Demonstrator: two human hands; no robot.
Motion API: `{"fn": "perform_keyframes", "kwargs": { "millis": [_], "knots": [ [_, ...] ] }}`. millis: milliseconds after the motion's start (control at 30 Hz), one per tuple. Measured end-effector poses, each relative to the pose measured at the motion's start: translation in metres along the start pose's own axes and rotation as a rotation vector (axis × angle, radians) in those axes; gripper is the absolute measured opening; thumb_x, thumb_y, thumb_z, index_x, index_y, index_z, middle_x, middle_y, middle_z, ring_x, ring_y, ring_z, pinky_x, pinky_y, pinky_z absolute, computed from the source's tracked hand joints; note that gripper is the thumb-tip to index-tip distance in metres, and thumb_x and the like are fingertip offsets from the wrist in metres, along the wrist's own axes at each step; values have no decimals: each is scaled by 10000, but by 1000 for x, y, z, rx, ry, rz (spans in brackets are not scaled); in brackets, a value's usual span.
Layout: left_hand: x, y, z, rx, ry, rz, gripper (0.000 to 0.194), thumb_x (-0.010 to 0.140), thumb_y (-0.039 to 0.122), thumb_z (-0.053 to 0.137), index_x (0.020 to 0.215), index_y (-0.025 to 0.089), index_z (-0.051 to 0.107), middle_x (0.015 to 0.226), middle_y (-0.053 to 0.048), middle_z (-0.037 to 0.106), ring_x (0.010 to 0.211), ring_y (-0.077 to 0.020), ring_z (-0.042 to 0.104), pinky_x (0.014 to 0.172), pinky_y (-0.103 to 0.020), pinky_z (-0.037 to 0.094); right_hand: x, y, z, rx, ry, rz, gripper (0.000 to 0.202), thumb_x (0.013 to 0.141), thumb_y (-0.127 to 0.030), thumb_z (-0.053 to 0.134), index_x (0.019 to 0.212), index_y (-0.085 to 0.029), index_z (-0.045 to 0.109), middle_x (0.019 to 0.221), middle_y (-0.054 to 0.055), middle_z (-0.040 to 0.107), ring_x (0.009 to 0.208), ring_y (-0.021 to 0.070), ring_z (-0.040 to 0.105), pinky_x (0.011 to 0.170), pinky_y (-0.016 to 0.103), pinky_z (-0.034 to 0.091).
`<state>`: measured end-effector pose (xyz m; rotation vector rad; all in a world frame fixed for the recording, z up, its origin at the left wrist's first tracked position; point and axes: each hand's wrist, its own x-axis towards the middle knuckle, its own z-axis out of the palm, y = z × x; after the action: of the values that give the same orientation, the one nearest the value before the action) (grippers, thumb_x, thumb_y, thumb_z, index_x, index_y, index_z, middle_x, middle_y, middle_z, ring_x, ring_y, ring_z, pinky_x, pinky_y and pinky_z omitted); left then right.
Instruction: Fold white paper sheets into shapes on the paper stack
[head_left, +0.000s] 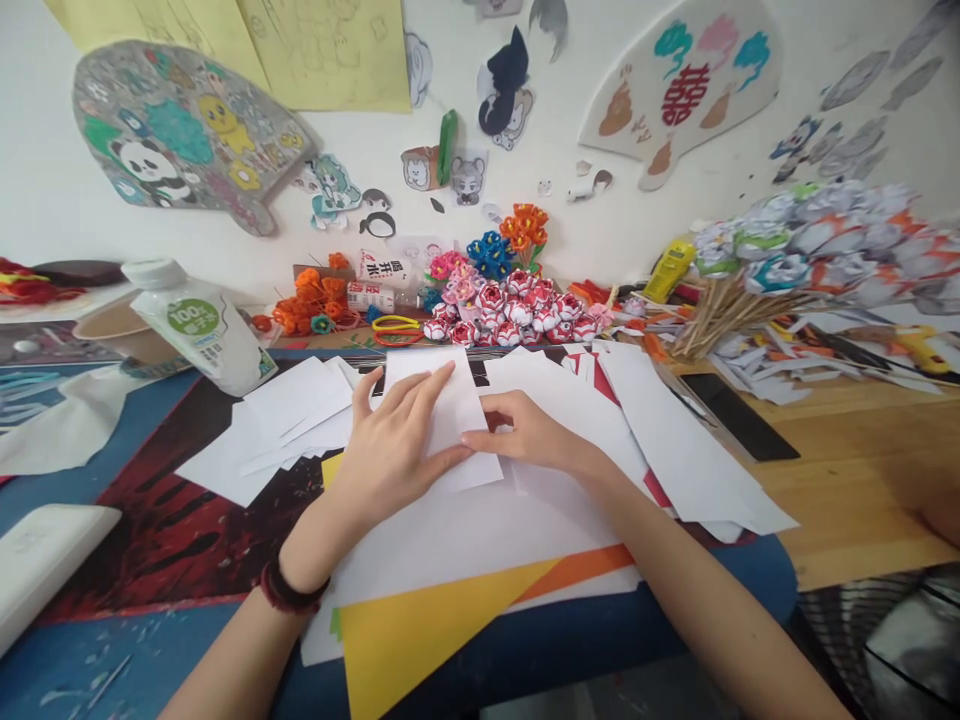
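Observation:
A small white sheet of paper (459, 400) lies over a larger white sheet (480, 540) in front of me. My left hand (401, 430) rests on the small sheet with its fingers stretched out. At that sheet's right edge, my right hand (517, 430) pinches the paper between thumb and fingers. Beneath the large sheet, yellow paper (442, 630) and a strip of orange paper (574, 572) stick out toward me. Cut white pieces (292, 400) are spread to the left, and longer white sheets (675, 440) lie to the right.
A white bottle (202, 330) stands tilted at the back left, before a paper cup (124, 330). Red-and-white paper flowers (517, 308) line the wall. Stemmed paper flowers (810, 245) and a yellow glue bottle (670, 270) are at right. A dark flat object (739, 415) lies on the wood.

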<state>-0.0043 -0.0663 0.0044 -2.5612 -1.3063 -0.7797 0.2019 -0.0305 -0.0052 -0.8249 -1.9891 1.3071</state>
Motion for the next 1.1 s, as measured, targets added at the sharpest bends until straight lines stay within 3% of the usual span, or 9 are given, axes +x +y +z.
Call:
{"fn": "perform_keyframes", "kwargs": {
  "millis": [233,333,400,467,533,633,700,967,1100],
  "knots": [
    [0,-4,-8,-160,72,-167,490,881,455,618,1306,239,508,1241,-82,670,1096,-262,631,1061,-475,316,1,-2,-3,34,114,-118,205,834,-365,674,875,-165,671,886,27,621,791,149,565,753,290,459],
    [2,-2,-13,-357,170,-325,426,840,449,664,1203,239,588,1208,-60,677,1076,-251,632,957,-389,438,3,1,-3,62,263,-119,217,816,-358,699,939,-188,646,965,36,625,839,149,585,768,285,468],
    [4,0,-15,-528,234,-458,422,809,457,692,1154,226,619,1170,-56,683,1049,-242,635,894,-337,481,5,4,-3,87,341,-78,352,763,-377,753,1038,-211,609,1015,38,615,857,150,591,751,274,477],
    [5,2,-15,-711,268,-593,439,780,474,715,1118,206,637,1113,-61,692,1005,-239,640,829,-306,502,6,7,0,111,330,-32,502,712,-396,796,1136,-231,585,1064,46,616,883,157,598,739,265,485],
    [6,3,-13,-891,273,-705,471,753,489,735,1103,188,641,1057,-68,699,942,-233,647,762,-290,512,7,10,3,155,252,26,503,717,-423,790,1142,-220,614,1042,55,647,864,165,616,720,269,491],
    [6,4,-8,-1073,275,-806,518,716,499,762,1097,172,638,1025,-75,703,861,-218,652,695,-278,515,8,14,7,229,200,121,389,731,-480,765,914,-147,685,788,49,678,674,155,615,622,276,483],
    [7,2,-6,-1130,242,-838,532,707,501,771,1098,164,641,1037,-86,704,848,-218,655,682,-277,514,9,17,7,255,243,134,386,716,-492,773,805,-127,683,668,34,652,588,142,587,574,274,469],
    [5,-8,-8,-1326,46,-796,477,799,520,683,1112,161,681,981,-97,733,799,-230,681,629,-270,504,7,17,-7,255,318,78,340,726,-454,774,797,-135,682,653,7,618,537,103,536,511,242,433],
    [4,-8,-4,-1280,113,-841,485,765,496,730,1094,143,681,950,-100,737,788,-234,686,619,-273,510,6,14,-7,249,275,77,357,743,-476,754,806,-133,676,579,-10,585,500,102,526,498,243,413]
  ]
}}
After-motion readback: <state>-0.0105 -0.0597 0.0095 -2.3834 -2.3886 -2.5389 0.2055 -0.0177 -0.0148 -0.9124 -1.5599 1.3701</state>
